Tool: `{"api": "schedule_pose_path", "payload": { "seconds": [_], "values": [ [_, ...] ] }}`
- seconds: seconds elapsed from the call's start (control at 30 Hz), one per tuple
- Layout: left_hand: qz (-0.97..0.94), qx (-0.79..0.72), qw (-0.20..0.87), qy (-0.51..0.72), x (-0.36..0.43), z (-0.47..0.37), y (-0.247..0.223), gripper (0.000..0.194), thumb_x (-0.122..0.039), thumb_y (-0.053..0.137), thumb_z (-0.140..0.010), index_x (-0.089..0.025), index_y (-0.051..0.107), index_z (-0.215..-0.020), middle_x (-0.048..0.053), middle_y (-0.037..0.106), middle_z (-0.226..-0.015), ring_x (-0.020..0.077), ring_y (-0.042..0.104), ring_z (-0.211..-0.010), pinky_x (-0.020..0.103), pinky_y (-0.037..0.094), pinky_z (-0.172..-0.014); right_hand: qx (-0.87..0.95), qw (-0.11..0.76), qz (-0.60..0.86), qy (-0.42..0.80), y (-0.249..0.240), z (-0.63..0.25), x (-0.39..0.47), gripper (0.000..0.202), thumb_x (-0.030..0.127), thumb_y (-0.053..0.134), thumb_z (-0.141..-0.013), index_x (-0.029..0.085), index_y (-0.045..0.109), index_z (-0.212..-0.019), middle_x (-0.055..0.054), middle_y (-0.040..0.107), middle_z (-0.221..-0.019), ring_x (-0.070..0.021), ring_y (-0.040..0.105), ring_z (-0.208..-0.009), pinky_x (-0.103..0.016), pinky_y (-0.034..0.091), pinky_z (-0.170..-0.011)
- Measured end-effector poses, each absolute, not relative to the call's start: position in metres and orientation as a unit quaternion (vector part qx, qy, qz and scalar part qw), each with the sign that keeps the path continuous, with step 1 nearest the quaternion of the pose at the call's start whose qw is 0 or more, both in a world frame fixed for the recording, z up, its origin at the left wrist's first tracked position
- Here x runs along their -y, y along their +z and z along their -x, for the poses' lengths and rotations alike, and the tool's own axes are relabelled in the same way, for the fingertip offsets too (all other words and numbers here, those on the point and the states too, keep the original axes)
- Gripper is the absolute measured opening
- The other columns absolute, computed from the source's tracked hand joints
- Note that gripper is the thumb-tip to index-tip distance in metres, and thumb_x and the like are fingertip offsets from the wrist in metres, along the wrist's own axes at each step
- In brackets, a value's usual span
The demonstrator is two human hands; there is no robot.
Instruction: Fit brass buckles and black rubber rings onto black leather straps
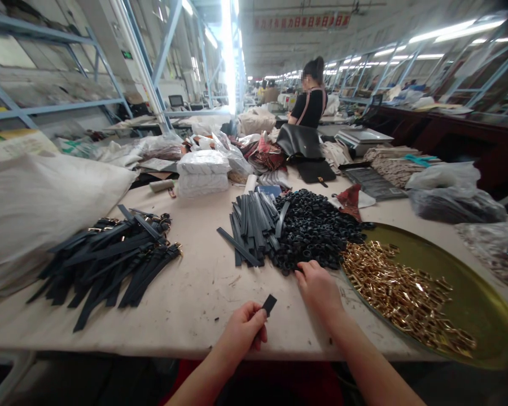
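Note:
My left hand [246, 328] is closed around a black strap [270, 304], whose flat end sticks out past the thumb; the rest is hidden in the palm. My right hand [317, 286] reaches to the front edge of a heap of small black loops [313, 225], its fingertips pinched on one loop at the heap's edge. Left of that heap lies a stack of flat black straps [254, 223]. Right of my right hand, gold-coloured metal buckles [398, 287] are piled in a round brass-coloured tray [486, 316].
Black straps with gold buckles [114, 254] lie heaped at left beside a big white sack [46, 197]. Behind are white wrapped bundles [204, 172], a black leather bag [300, 144] and plastic bags [452, 194]. A person [311, 101] stands beyond the table.

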State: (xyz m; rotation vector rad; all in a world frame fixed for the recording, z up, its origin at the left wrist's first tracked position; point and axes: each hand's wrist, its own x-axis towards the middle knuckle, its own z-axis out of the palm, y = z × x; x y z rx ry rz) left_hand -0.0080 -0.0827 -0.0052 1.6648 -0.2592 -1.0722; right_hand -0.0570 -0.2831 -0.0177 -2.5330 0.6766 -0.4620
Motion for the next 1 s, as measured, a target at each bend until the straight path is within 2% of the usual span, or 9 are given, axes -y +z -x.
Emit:
{"api": "schedule_pose_path", "payload": {
  "seconds": [0.1, 0.23, 0.3, 0.4, 0.47, 0.67, 0.8, 1.0],
  "values": [
    [-0.703, 0.099, 0.535, -0.457, 0.083, 0.007, -0.004, 0.033, -0.050, 0.043, -0.070, -0.018, 0.043, -0.077, -0.007, 0.049, -0.048, 0.0056, 0.037, -0.036, 0.018, 0.025, -0.038, -0.243, 0.241, 0.926, -0.156, -0.024, 0.054, 0.281, 0.013, 0.019, 0.047, -0.078, 0.016, 0.059, -0.078, -0.012, 0.057, -0.083, -0.0258, 0.054, -0.078, -0.036, 0.038, -0.070],
    [-0.709, 0.117, 0.531, -0.449, 0.084, 0.008, -0.006, 0.032, -0.049, 0.043, -0.071, -0.017, 0.043, -0.076, -0.007, 0.048, -0.047, 0.0054, 0.036, -0.035, 0.017, 0.025, -0.037, -0.235, 0.282, 0.919, -0.147, -0.025, 0.073, 0.272, 0.019, 0.029, 0.044, -0.082, 0.016, 0.058, -0.085, -0.010, 0.058, -0.084, -0.0234, 0.054, -0.078, -0.035, 0.040, -0.071],
    [-0.712, 0.124, 0.527, -0.447, 0.086, 0.009, -0.007, 0.032, -0.049, 0.043, -0.072, -0.017, 0.044, -0.075, -0.007, 0.047, -0.046, 0.0057, 0.036, -0.035, 0.018, 0.026, -0.037, -0.241, 0.401, 0.876, -0.121, -0.023, 0.084, 0.262, 0.027, 0.038, 0.039, -0.085, 0.017, 0.056, -0.086, -0.006, 0.058, -0.076, -0.0193, 0.054, -0.069, -0.031, 0.042, -0.065],
    [-0.718, 0.137, 0.526, -0.434, 0.087, 0.013, -0.006, 0.031, -0.047, 0.042, -0.075, -0.016, 0.046, -0.076, -0.006, 0.047, -0.047, 0.0060, 0.037, -0.036, 0.018, 0.029, -0.039, -0.260, 0.671, 0.691, -0.068, -0.018, 0.094, 0.241, 0.036, 0.049, 0.044, -0.081, 0.016, 0.057, -0.085, -0.003, 0.058, -0.069, -0.0138, 0.051, -0.057, -0.027, 0.042, -0.057],
    [-0.722, 0.150, 0.527, -0.422, 0.087, 0.014, -0.005, 0.031, -0.045, 0.041, -0.078, -0.015, 0.049, -0.078, -0.006, 0.048, -0.049, 0.0066, 0.038, -0.038, 0.019, 0.031, -0.041, -0.268, 0.755, 0.595, -0.066, -0.015, 0.095, 0.228, 0.037, 0.050, 0.052, -0.076, 0.015, 0.059, -0.084, -0.002, 0.059, -0.069, -0.0125, 0.050, -0.057, -0.026, 0.042, -0.057],
    [-0.754, 0.174, 0.509, -0.376, 0.082, 0.015, -0.003, 0.029, -0.042, 0.041, -0.080, -0.015, 0.052, -0.078, -0.005, 0.048, -0.050, 0.0082, 0.040, -0.041, 0.020, 0.031, -0.043, -0.293, 0.771, 0.558, -0.088, -0.015, 0.093, 0.218, 0.034, 0.046, 0.063, -0.070, 0.015, 0.059, -0.082, 0.001, 0.054, -0.058, -0.0120, 0.049, -0.056, -0.025, 0.040, -0.058],
    [-0.774, 0.185, 0.487, -0.359, 0.080, 0.014, 0.005, 0.028, -0.040, 0.040, -0.081, -0.015, 0.053, -0.077, -0.004, 0.048, -0.052, 0.0094, 0.042, -0.044, 0.021, 0.032, -0.045, -0.291, 0.800, 0.522, -0.054, -0.021, 0.093, 0.217, 0.033, 0.046, 0.066, -0.067, 0.015, 0.057, -0.076, 0.002, 0.053, -0.060, -0.0116, 0.049, -0.058, -0.025, 0.040, -0.061],
    [-0.822, 0.256, 0.420, -0.287, 0.080, 0.014, 0.015, 0.025, -0.033, 0.039, -0.082, -0.017, 0.055, -0.074, -0.003, 0.048, -0.055, 0.0107, 0.044, -0.053, 0.022, 0.030, -0.053, -0.296, 0.767, 0.565, -0.068, -0.020, 0.096, 0.211, 0.032, 0.047, 0.062, -0.070, 0.016, 0.057, -0.077, -0.001, 0.055, -0.071, -0.0138, 0.050, -0.066, -0.027, 0.042, -0.066]
  ]
}}
